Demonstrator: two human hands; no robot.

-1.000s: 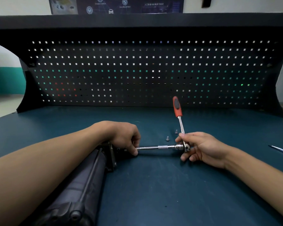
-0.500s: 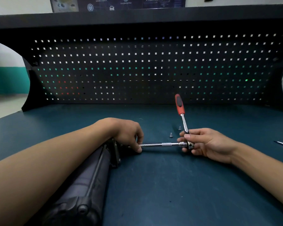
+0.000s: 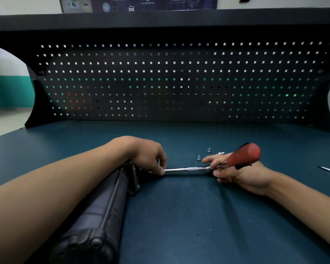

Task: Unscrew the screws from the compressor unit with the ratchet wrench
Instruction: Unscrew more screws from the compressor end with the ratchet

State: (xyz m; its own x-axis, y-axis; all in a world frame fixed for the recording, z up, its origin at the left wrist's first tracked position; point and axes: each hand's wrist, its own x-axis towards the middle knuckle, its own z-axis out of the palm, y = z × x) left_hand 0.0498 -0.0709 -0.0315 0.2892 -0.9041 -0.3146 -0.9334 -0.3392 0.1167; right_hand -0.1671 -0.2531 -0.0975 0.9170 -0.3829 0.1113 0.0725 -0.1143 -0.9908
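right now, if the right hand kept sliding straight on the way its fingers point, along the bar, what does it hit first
Most likely the left hand. The right hand points left along the extension bar, and the left hand's fingertips pinch the bar's far end at the compressor. The bar between them looks bare, though depth is hard to judge.

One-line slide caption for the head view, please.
Left hand steadies the extension bar at the compressor unit; right hand swings the ratchet wrench.
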